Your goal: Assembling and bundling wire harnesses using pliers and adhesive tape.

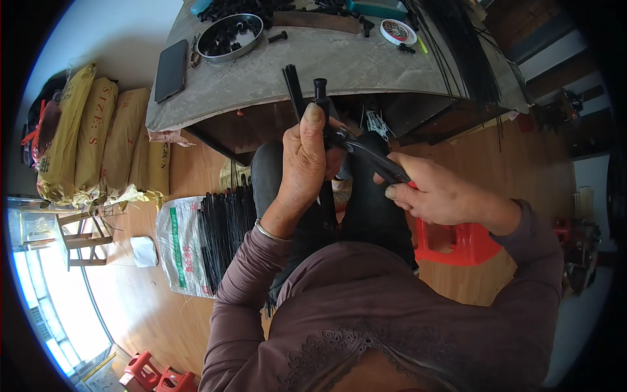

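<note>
My left hand [305, 153] is wrapped round a black rod-like assembly, its thumb pressed upward along it. Above the fist stick out a cluster of thin black rods [292, 83] and a black post with a flared knob [320, 89]. My right hand [434, 193] grips a pair of pliers [379, 162] with dark handles and a touch of red. The head of the pliers lies against the black assembly beside my left fingers; what the jaws bite on is too small to make out. The assembly's lower part hangs between my knees.
Ahead stands a grey-topped table [215, 85] bearing a metal bowl [230, 38] of black parts, a phone [171, 70], a small white dish [398, 32] and long black rods [464, 49]. A red stool [457, 245] is at right, stuffed sacks [98, 134] at left, bundled rods [225, 225] beside my leg.
</note>
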The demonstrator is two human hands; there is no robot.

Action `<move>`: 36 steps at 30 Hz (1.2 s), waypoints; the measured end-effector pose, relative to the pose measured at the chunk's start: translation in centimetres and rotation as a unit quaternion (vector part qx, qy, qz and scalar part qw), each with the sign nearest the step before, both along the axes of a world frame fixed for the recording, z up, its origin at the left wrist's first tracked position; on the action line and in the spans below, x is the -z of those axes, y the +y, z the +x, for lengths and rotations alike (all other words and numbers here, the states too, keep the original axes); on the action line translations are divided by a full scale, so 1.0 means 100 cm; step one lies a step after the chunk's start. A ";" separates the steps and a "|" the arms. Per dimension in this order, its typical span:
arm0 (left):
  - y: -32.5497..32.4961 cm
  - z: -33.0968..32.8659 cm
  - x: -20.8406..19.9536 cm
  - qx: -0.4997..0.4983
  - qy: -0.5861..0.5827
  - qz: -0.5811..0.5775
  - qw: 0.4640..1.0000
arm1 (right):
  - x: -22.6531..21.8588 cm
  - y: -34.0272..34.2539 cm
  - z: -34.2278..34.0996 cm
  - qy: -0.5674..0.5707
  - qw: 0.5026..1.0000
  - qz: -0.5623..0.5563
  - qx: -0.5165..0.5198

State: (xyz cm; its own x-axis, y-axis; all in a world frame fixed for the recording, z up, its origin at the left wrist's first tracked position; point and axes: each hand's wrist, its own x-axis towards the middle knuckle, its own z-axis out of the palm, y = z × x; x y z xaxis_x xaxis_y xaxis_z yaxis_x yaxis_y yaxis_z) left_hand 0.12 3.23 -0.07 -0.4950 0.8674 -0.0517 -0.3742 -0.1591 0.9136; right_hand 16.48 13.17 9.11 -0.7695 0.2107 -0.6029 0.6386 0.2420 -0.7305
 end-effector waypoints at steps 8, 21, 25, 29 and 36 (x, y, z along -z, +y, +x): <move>0.038 -0.036 0.040 -0.168 -0.006 0.001 0.986 | 0.062 0.072 -0.060 0.127 0.898 0.417 -0.051; 0.030 -0.021 -0.032 -0.188 0.175 0.099 0.961 | 0.115 0.119 -0.097 0.290 0.685 0.666 0.064; 0.024 -0.052 -0.061 -0.295 0.051 0.170 0.939 | 0.137 0.047 -0.051 0.397 0.894 0.209 0.025; 0.004 -0.101 -0.035 -0.291 -0.157 0.225 0.916 | 0.149 0.009 0.001 0.308 0.888 -0.327 0.100; 0.020 0.012 0.072 -0.015 -0.307 0.031 0.951 | 0.123 0.078 0.075 0.548 0.686 -0.224 0.423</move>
State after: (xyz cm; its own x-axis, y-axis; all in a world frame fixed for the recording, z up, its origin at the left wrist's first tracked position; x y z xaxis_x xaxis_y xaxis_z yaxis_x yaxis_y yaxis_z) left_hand 1.36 5.28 -7.25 -0.4126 0.8645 -0.2872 -0.8283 -0.2249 0.5131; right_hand 23.98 21.00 -3.18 -0.5297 0.8434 0.0897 -0.5800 -0.2831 -0.7638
